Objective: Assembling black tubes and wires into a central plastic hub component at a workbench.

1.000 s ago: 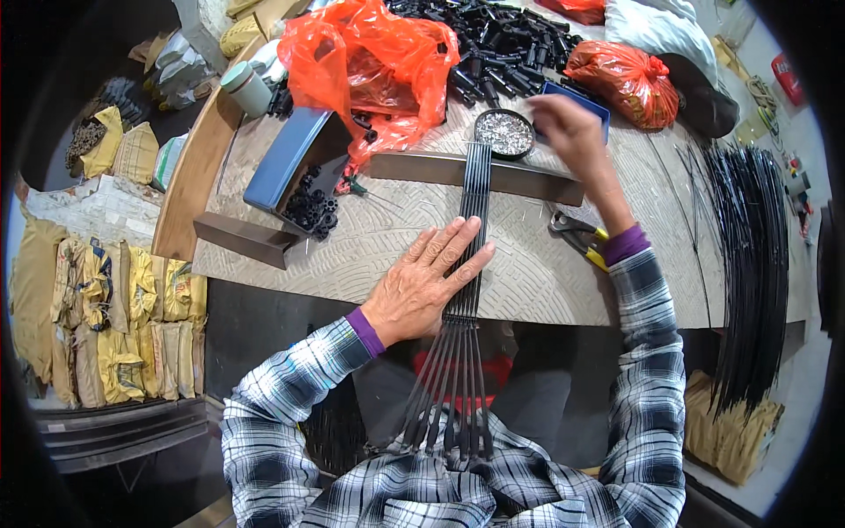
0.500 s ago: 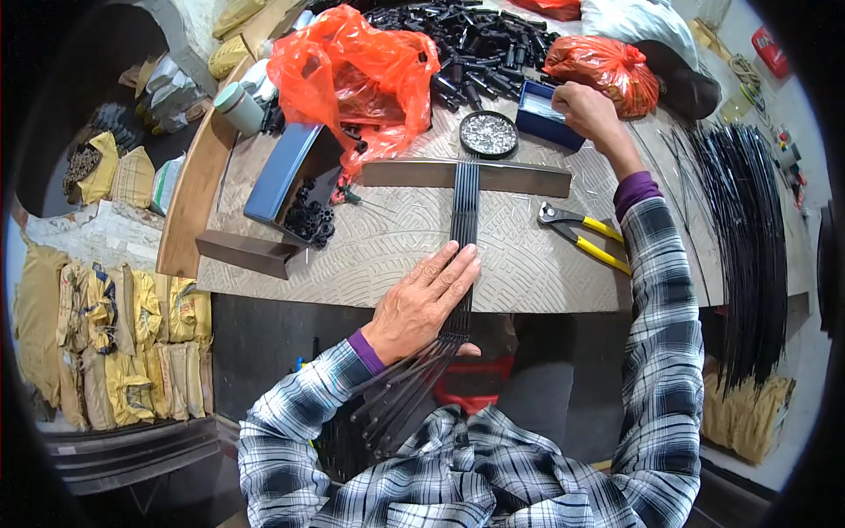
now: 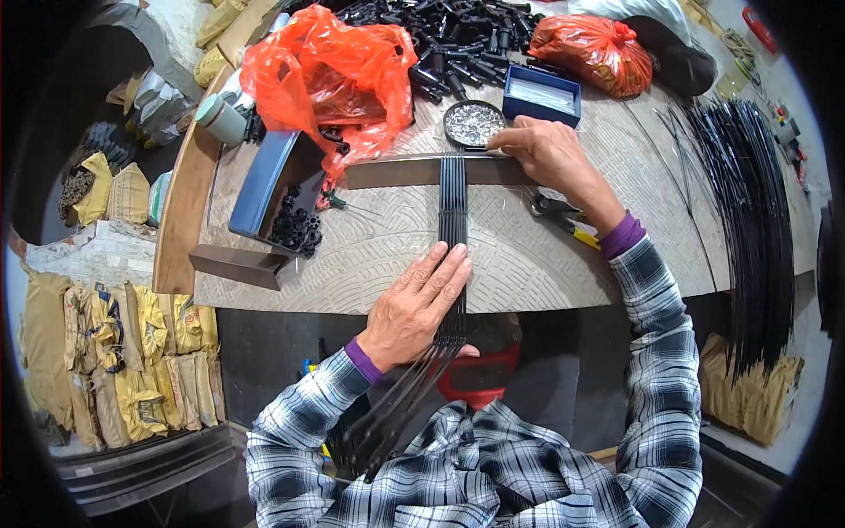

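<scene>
A row of thin black rods (image 3: pixel 452 189) lies side by side on the table, their far ends at a brown metal bar (image 3: pixel 396 173). My left hand (image 3: pixel 414 304) rests over the rods at the table's front edge, fingers stretched along them and thumb tip showing underneath; their near ends fan out toward my lap. My right hand (image 3: pixel 554 158) is at the bar's right part, thumb and forefinger pinched near the rod ends. What it pinches is too small to make out. Just beyond is a round black dish (image 3: pixel 473 123) of small silvery bits. A blue box (image 3: pixel 543 107) holds thin pale pieces.
Pliers with yellow handles (image 3: pixel 585 238) lie partly under my right wrist. Orange-red bags (image 3: pixel 330 75) and a pile of black tubular parts (image 3: pixel 466 40) fill the back. At left, a blue box (image 3: pixel 264 189) spills black parts. Long black rods (image 3: pixel 748 202) hang over the right edge.
My right hand has come from the blue box of pale pieces down and left to the bar beside the rod ends. My left hand stays on the rods. The view has shifted slightly.
</scene>
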`<action>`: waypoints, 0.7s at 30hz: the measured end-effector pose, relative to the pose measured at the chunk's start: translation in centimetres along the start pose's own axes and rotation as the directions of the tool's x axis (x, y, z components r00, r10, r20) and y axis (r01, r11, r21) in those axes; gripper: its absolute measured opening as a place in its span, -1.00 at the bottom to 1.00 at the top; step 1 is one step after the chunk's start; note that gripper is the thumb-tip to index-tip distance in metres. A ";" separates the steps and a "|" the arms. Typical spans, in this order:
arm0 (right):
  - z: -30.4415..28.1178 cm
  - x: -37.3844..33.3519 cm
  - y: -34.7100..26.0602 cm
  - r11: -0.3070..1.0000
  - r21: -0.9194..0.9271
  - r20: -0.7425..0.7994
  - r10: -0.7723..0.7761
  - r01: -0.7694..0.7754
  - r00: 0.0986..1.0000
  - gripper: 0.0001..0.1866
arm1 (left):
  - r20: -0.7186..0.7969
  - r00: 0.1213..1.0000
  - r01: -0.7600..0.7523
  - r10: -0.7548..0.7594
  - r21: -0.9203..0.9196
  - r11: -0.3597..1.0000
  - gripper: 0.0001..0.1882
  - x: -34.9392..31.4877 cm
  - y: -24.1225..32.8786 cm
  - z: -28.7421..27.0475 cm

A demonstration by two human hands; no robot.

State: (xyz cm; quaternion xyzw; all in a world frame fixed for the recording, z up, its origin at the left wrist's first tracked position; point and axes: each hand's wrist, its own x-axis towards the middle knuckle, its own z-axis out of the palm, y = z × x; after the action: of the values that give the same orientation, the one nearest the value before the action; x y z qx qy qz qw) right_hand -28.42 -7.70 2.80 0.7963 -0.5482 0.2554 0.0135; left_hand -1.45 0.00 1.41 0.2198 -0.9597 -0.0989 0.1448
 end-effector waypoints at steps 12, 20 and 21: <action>-0.1 0.1 -0.5 0.998 -0.048 0.026 0.042 -0.041 0.999 -0.74 | 0.005 1.000 0.004 -0.004 -0.015 1.000 -0.06 0.1 0.0 0.1; 0.8 0.4 -0.5 0.997 -0.068 -0.026 -0.036 0.034 0.999 -0.82 | 0.018 1.000 0.001 -0.002 0.013 1.000 -0.05 0.1 -0.1 0.4; 0.8 0.4 -0.7 0.997 -0.073 -0.024 -0.024 0.022 0.999 -0.82 | 0.020 1.000 0.002 -0.002 0.012 1.000 -0.05 0.0 -0.1 0.4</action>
State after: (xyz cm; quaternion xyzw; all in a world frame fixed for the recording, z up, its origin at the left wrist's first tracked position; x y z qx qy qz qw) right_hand -27.41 -8.05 2.50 0.7983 -0.5477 0.2449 0.0523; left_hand -1.55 -0.09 1.00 0.2207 -0.9614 -0.0954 0.1336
